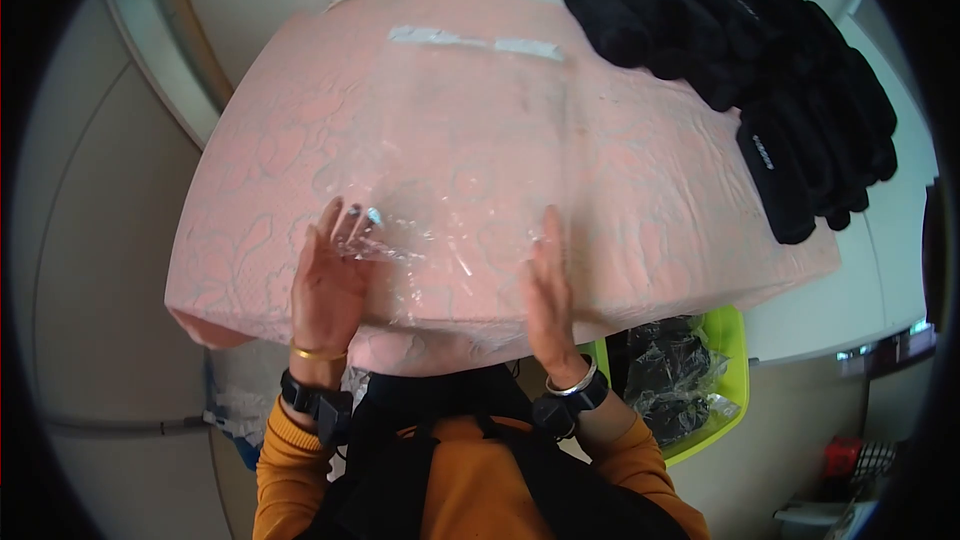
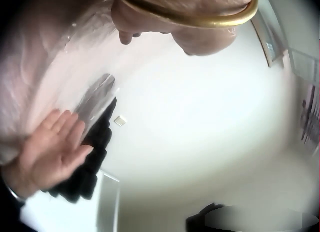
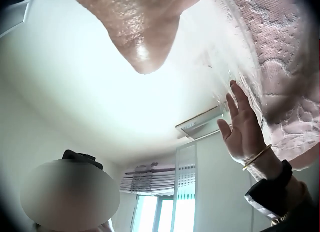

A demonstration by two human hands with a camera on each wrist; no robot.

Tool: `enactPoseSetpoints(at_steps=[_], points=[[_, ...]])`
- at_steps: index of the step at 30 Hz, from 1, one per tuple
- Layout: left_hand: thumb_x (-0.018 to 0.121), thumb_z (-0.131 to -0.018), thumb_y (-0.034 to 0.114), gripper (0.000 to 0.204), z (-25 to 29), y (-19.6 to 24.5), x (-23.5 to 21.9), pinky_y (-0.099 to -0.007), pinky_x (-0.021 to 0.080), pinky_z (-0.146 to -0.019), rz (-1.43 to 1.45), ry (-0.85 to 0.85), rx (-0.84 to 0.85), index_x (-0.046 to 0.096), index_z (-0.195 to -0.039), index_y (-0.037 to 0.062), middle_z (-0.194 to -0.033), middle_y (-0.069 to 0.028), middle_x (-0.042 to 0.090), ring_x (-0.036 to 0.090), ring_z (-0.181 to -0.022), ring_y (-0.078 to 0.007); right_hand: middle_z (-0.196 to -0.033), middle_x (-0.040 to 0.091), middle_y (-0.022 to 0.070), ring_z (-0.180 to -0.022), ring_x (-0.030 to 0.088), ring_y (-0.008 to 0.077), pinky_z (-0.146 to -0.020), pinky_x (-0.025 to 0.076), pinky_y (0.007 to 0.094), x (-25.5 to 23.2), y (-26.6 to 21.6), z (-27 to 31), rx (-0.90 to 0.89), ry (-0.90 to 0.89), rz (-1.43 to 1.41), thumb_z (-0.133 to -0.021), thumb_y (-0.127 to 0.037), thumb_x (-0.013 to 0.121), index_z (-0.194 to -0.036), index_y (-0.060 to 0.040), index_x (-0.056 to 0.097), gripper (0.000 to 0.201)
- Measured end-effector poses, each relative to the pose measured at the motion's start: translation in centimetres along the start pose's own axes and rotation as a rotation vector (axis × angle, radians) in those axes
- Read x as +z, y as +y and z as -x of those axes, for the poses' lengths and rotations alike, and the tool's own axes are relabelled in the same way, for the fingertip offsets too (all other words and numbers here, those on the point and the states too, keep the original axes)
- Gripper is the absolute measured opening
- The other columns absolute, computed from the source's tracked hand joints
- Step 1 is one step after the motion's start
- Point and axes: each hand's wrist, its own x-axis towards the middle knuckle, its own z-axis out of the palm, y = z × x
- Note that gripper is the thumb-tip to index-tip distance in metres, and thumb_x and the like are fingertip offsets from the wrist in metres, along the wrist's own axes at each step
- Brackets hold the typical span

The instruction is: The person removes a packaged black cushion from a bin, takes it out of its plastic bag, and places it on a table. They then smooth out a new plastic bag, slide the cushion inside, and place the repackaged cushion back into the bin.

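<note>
A clear plastic bag (image 1: 470, 140) with a white strip along its far edge lies over the pink patterned cloth. At the bag's near left part is the left hand (image 1: 332, 280), palm turned inward, fingers extended and partly behind or under the film. The right hand (image 1: 548, 295) is at the bag's near right side, fingers straight and pointing away from the body. In the left wrist view the right hand (image 2: 52, 154) shows a flat palm. The right wrist view shows the left hand (image 3: 243, 127) with fingers spread beside the film.
Black padded items (image 1: 790, 90) are heaped at the back right of the pink-covered table (image 1: 250, 190). A green bin (image 1: 735, 360) holding black, plastic-wrapped things stands below the table's front right edge. White walls rise behind and to the left.
</note>
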Motion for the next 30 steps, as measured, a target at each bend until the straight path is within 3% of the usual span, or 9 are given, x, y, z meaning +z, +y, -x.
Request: enactPoseSetpoints(at_steps=[2, 4, 5, 7, 8, 10, 14, 17, 30], points=[[0.040, -0.101, 0.036, 0.054, 0.2, -0.6, 0.9, -0.0413, 0.035, -0.109, -0.022, -0.016, 0.001, 0.035, -0.142, 0.0013, -0.142, -0.0144, 0.041, 0.044, -0.127, -0.0274, -0.155, 0.019, 0.0184, -0.144, 0.017, 0.0282, -0.116, 0.012, 0.0454, 0.2, 0.1, 0.5, -0.058, -0.227, 0.237, -0.095, -0.026, 0.054, -0.147, 0.0028, 0.021, 0.068], [0.048, -0.096, 0.046, 0.066, 1.2, -1.1, 1.5, -0.0444, 0.029, -0.111, -0.850, -0.150, 0.137, 0.032, -0.143, 0.0010, -0.145, -0.0182, 0.038, 0.040, -0.131, -0.0330, -0.153, 0.021, 0.0202, -0.143, 0.019, 0.0310, -0.116, 0.014, 0.0466, 0.7, -0.9, 1.2, -0.155, -0.289, 0.411, -0.090, -0.025, 0.060, -0.145, 0.0039, 0.025, 0.071], [0.048, -0.096, 0.046, 0.066, 1.8, -1.0, 1.7, -0.0444, 0.029, -0.111, -0.848, -0.173, 0.132, 0.032, -0.143, 0.0010, -0.145, -0.0182, 0.038, 0.040, -0.131, -0.0330, -0.152, 0.023, 0.0220, -0.142, 0.020, 0.0338, -0.115, 0.016, 0.0478, 1.2, -1.5, 1.5, -0.249, -0.376, 0.570, -0.085, -0.024, 0.066, -0.143, 0.0050, 0.029, 0.074], [0.057, -0.089, 0.051, 0.079, 2.7, -1.0, 2.1, -0.0494, 0.023, -0.112, -1.694, -0.699, 0.406, 0.031, -0.143, -0.0015, -0.147, -0.0227, 0.034, 0.034, -0.134, -0.0394, -0.151, 0.025, 0.0227, -0.142, 0.021, 0.0351, -0.114, 0.017, 0.0486, 1.3, -2.4, 1.6, -0.259, -0.422, 0.660, -0.084, -0.024, 0.065, -0.141, 0.0056, 0.031, 0.073], [0.057, -0.089, 0.051, 0.079, 3.3, -1.1, 2.1, -0.0494, 0.023, -0.112, -1.669, -0.740, 0.419, 0.031, -0.143, -0.0015, -0.147, -0.0227, 0.034, 0.034, -0.134, -0.0394, -0.150, 0.026, 0.0234, -0.141, 0.021, 0.0363, -0.114, 0.018, 0.0493, 0.9, -2.9, 1.7, -0.262, -0.483, 0.745, -0.083, -0.024, 0.065, -0.140, 0.0061, 0.033, 0.072], [0.066, -0.081, 0.049, 0.088, 4.0, -1.7, 1.5, -0.0543, 0.019, -0.112, -2.154, -0.839, 0.350, 0.030, -0.142, -0.0032, -0.146, -0.0261, 0.033, 0.031, -0.134, -0.0442, -0.149, 0.027, 0.0241, -0.141, 0.022, 0.0376, -0.113, 0.019, 0.0500, -0.4, -2.8, 2.3, -0.233, -0.494, 0.890, -0.082, -0.023, 0.065, -0.139, 0.0067, 0.035, 0.071], [0.064, -0.081, 0.027, 0.076, 3.8, -0.6, -1.1, -0.0549, 0.022, -0.111, -2.276, -0.764, 0.362, 0.031, -0.141, -0.0042, -0.145, -0.0256, 0.034, 0.032, -0.135, -0.0431, -0.148, 0.028, 0.0241, -0.139, 0.026, 0.0357, -0.113, 0.022, 0.0487, -2.5, 0.4, 3.9, -0.430, -0.434, 1.190, -0.080, -0.019, 0.062, -0.138, 0.0064, 0.034, 0.069], [0.059, -0.083, 0.010, 0.061, 3.0, 1.2, -3.1, -0.0523, 0.028, -0.109, -2.346, -0.632, 0.501, 0.037, -0.138, -0.0038, -0.142, -0.0255, 0.039, 0.039, -0.131, -0.0430, -0.145, 0.033, 0.0224, -0.135, 0.034, 0.0339, -0.111, 0.028, 0.0459, -3.2, 0.9, 3.9, -0.435, -0.429, 1.010, -0.083, -0.012, 0.056, -0.135, 0.0070, 0.039, 0.058], [0.053, -0.082, -0.005, 0.035, 1.9, 2.3, -1.8, -0.0452, 0.045, -0.098, -2.221, -0.641, 0.829, 0.058, -0.117, -0.0048, -0.119, -0.0218, 0.060, 0.057, -0.113, -0.0400, -0.119, 0.053, 0.0156, -0.122, 0.049, 0.0303, -0.098, 0.045, 0.0390, -4.2, 0.2, 0.8, -0.615, -0.381, 0.723, -0.080, -0.003, 0.058, -0.112, 0.0065, 0.056, 0.033]])
